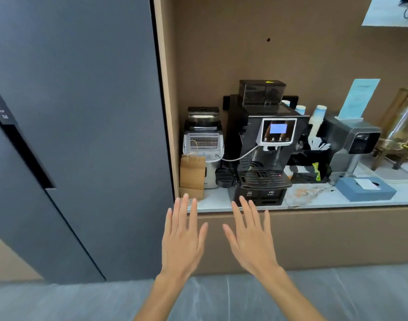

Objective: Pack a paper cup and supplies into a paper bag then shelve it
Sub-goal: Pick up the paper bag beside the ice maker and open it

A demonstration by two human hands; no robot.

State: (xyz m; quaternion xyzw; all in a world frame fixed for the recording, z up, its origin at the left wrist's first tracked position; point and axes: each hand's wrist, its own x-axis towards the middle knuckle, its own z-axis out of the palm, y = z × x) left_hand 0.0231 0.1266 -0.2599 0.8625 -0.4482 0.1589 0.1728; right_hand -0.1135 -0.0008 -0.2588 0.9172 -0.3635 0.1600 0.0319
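A folded brown paper bag (192, 173) with twisted handles leans upright at the left end of the marble counter (314, 193), against the wall panel. A stack of white and blue paper cups (317, 120) stands right of the black coffee machine (265, 144), above a black organiser (314, 158) with white stirrers and packets. My left hand (182, 237) and my right hand (251, 237) are held flat side by side, fingers spread, in front of the counter's edge. Both hold nothing. My left fingertips reach just below the bag.
A small ice maker (204, 144) stands behind the bag. A blue-grey tissue box (365, 188) lies at the counter front, a grey dispenser (353, 140) and a brass-framed urn (404, 126) to the right. A tall dark fridge (78, 135) fills the left.
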